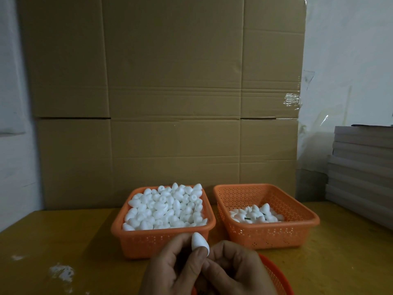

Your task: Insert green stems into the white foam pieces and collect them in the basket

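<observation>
The foam piece [199,242] in play is a small white egg-shaped bud, held up just in front of the left basket [136,241]; the left hand [170,267] pinches its lower end between curled fingertips, and the right hand [236,267] sits against it from the other side, fingers curled inward, though whether they hold a stem cannot be told, since no stem shows between the hands. Such foam is likely feather-light, dry and a little grippy, yet easily dented or split, so a gentle pinch around the broad middle, leaving the holed end free, should suit the push of a stem (a hard squeeze would probably leave marks). Counting: two rectangular orange baskets stand side by side on the yellow table [53,235], the left one heaped with plain foam pieces too many to count, the right basket [297,228] holding a small cluster of finished pieces [255,213], roughly a dozen, with dark green stems visible among them. One round red basket's rim [276,271] peeks out beneath the right hand.
</observation>
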The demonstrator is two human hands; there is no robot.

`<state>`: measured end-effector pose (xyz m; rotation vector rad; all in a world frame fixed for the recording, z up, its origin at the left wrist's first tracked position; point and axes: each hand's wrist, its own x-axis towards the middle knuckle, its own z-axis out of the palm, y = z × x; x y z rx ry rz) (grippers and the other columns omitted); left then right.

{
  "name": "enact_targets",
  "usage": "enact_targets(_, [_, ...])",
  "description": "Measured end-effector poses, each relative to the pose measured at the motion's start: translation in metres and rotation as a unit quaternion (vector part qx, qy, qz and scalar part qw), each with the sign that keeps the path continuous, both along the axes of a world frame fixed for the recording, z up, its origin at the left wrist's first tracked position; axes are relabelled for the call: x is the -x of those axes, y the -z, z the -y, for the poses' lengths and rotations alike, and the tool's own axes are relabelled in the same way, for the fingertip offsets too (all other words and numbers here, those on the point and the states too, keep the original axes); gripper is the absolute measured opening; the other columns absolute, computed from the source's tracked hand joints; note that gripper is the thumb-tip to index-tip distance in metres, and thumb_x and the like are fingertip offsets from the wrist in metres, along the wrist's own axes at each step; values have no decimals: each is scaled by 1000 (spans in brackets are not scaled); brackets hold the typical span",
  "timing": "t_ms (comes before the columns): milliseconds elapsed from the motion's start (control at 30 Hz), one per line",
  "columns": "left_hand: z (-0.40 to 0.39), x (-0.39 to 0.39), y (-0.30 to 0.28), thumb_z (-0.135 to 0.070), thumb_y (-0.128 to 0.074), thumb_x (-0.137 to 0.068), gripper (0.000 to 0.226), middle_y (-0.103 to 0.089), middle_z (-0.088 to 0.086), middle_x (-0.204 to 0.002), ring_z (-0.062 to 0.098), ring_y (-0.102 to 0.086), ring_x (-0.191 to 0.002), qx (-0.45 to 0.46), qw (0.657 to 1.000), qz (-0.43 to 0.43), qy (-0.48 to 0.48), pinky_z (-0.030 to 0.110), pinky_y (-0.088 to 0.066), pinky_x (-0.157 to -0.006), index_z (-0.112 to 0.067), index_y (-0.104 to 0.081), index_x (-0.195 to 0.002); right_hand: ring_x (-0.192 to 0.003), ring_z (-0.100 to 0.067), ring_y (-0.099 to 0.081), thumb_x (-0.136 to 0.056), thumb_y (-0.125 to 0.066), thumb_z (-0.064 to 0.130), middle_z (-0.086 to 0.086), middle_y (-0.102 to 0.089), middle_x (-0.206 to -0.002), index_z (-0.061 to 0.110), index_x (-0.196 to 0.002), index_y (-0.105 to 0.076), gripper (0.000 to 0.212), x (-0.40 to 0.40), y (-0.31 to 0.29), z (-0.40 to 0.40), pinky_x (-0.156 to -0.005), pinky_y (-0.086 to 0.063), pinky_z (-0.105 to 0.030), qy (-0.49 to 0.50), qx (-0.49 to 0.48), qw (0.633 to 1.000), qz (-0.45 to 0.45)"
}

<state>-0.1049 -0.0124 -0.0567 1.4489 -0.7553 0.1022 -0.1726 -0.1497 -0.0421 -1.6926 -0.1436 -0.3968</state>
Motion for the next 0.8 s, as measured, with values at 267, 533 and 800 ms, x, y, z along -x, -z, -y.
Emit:
enact_targets(267, [0,-1,1,-54,-66,-75,20,-73,3,-69,8,-71,-71,-17,999,35,-21,10,-47,-63,-37,-69,-87,-66,-20,-69,-82,-76,28,-18,-76,-78,20,-77,-75,9,-1,-1,-1,-59,-49,-21,-32,-22,999,-18])
enact_targets(533, [1,2,1,-44,-61,-78,14,-74,3,-71,9,-71,-70,-15,999,43,-23,15,-50,-63,-36,-70,-85,-61,-19,-66,-80,-77,28,-19,-75,-75,14,-77,-75,15,-1,0,-4,-56,-47,-21,-26,-44,998,-23])
enact_targets(800, [3,6,-1,-31,-64,-80,29,-73,-27,-103,-11,-65,-100,11,999,42,27,3,-47,-75,-27,-74,-108,-55,-19,-64,-84,-78,24,-18,-73,-70,14,-74,-73,14,-2,0,-1,-52,-47,-21,-23,-56,998,-34])
